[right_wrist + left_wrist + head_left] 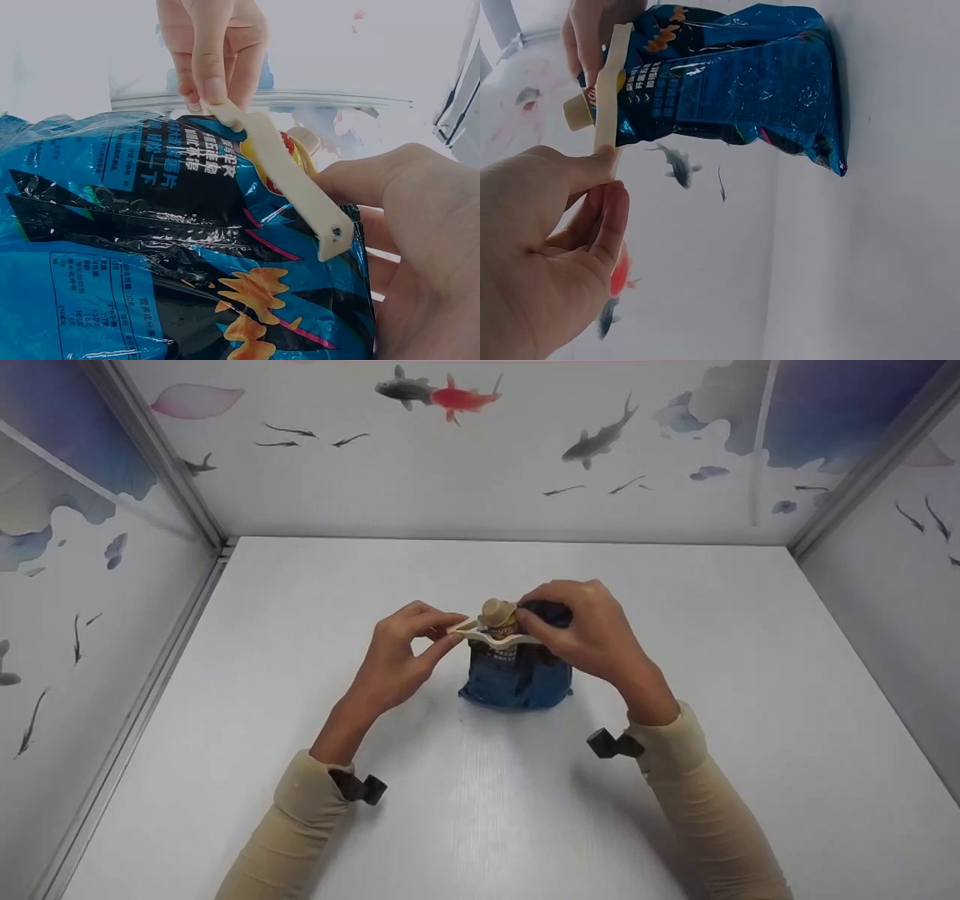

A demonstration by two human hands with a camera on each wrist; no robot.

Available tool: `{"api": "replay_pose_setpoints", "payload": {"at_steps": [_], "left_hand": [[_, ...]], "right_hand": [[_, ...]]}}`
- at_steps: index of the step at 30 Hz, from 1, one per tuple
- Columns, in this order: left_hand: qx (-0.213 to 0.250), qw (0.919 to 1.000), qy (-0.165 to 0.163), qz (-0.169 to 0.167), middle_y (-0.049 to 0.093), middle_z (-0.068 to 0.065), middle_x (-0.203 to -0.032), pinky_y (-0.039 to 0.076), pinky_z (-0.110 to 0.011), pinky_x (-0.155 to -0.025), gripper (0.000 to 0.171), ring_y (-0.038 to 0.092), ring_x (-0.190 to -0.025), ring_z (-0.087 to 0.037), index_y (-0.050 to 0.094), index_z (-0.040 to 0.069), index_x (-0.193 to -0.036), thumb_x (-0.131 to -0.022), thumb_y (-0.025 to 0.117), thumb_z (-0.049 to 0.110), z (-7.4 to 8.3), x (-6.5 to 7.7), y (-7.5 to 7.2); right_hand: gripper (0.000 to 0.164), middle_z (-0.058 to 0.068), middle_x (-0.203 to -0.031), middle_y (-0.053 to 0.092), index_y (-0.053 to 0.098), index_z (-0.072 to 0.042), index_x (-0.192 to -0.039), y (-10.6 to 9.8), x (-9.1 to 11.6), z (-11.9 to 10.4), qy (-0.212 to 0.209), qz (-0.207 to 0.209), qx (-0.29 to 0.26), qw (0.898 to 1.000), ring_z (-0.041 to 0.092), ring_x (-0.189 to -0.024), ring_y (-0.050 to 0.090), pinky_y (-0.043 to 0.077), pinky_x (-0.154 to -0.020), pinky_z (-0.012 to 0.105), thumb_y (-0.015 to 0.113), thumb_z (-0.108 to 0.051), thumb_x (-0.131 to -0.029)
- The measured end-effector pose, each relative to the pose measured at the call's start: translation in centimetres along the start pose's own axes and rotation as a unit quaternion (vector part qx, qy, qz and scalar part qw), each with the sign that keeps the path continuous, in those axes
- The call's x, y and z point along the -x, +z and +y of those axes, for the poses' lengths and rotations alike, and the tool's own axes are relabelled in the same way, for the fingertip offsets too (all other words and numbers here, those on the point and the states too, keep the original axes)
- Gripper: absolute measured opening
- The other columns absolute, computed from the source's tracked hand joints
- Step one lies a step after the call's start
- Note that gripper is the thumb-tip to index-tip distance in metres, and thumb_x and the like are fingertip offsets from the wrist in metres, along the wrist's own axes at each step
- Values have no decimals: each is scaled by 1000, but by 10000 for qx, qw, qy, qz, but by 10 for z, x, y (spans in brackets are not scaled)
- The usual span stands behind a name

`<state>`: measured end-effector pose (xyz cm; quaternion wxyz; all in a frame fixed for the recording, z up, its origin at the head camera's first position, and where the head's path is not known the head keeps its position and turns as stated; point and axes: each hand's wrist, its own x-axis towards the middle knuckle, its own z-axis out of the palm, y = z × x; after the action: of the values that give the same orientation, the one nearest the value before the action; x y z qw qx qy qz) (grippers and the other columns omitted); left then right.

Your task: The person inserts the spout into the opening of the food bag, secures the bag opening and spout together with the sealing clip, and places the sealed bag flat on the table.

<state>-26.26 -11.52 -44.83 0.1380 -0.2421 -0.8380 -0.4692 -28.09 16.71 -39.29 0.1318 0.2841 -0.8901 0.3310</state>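
Note:
A blue and black chip bag stands upright on the white table. Across its upper part lies a cream bag clip with a beige capped spout beside it at the top. My left hand pinches one end of the clip between thumb and fingers. At the bag's upper right, my right hand grips the top of the bag, its thumb close to the spout. In the right wrist view, the clip's other end rests against the bag's front, and the right fingertips are hidden behind the bag.
The white table extends around the bag on all sides. Panels printed with fish close off the back and both sides. Each sleeve cuff carries a small black wrist camera.

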Motion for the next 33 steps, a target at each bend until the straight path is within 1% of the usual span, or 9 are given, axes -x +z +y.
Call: {"api": "replay_pose_setpoints", "payload": {"at_steps": [5, 11, 14, 17, 19, 24, 26, 28, 33], "left_hand": [[141, 9997, -110, 140, 75, 2, -109, 63, -39, -92, 23, 67, -99, -10, 81, 22, -126, -104, 75, 22, 1, 0, 3], [117, 9994, -216, 242, 77, 5, -113, 59, -37, -89, 22, 66, -99, -10, 81, 23, -126, -105, 74, 26, -3, 0, 9], [118, 9993, -220, 273, 77, 4, -112, 59, -37, -87, 22, 65, -97, -11, 81, 22, -126, -105, 75, 26, -4, 1, 12], [122, 9992, -241, 297, 77, 3, -110, 59, -38, -86, 22, 65, -96, -12, 81, 20, -126, -105, 75, 26, -5, 2, 13], [155, 9990, -277, 300, 77, 2, -110, 60, -41, -86, 22, 65, -96, -12, 80, 20, -126, -105, 74, 25, -5, 2, 14], [285, 9985, -383, 255, 76, 2, -112, 61, -44, -88, 23, 66, -97, -13, 80, 19, -127, -105, 74, 25, -5, 3, 15], [363, 9982, -410, 241, 76, 2, -113, 62, -41, -90, 23, 66, -98, -12, 79, 19, -127, -105, 74, 25, -6, 3, 15], [459, 9978, -420, 226, 75, 2, -114, 63, -37, -93, 22, 67, -101, -11, 78, 18, -127, -105, 74, 23, -6, 4, 15], [735, 9966, -304, 225, 70, -1, -121, 61, -29, -103, 23, 69, -114, -11, 75, 16, -129, -107, 71, 21, -3, 3, 18]], "right_hand": [[21, 3, -106, 79, 84, -14, -114, 0, -1, 0, 60, 15, 20, 10000, 23, -100, 72, 52, -96, 49, 78, -29, -101], [22, 5, -105, 74, 84, -13, -114, -1, 1, 1, 148, 92, 52, 9998, 21, -99, 68, 56, -87, 43, 79, -30, -100], [22, 5, -106, 71, 83, -13, -115, -1, 2, 3, 110, 151, 37, 9998, 21, -99, 66, 56, -88, 42, 80, -29, -100], [24, 6, -110, 67, 82, -13, -117, -1, 2, 3, 59, 193, -26, 9998, 20, -102, 64, 56, -91, 41, 80, -30, -100], [29, 7, -117, 66, 80, -15, -122, -2, 2, 3, 22, 190, -6, 9998, 21, -110, 63, 56, -97, 43, 80, -33, -100], [57, 6, -143, 62, 68, -20, -143, -5, 4, 4, 19, -236, 298, 9993, 27, -132, 59, 49, -114, 56, 86, -43, -94], [65, 5, -147, 63, 64, -20, -149, -6, 4, 5, 49, -468, 318, 9984, 28, -132, 60, 49, -114, 58, 88, -42, -92], [66, 5, -145, 65, 63, -19, -150, -6, 3, 5, 58, -592, 235, 9980, 28, -128, 62, 51, -113, 57, 89, -38, -92], [60, 6, -139, 69, 66, -17, -146, -7, 2, 4, -37, -557, -2, 9984, 25, -124, 65, 56, -110, 52, 89, -31, -93]]}}
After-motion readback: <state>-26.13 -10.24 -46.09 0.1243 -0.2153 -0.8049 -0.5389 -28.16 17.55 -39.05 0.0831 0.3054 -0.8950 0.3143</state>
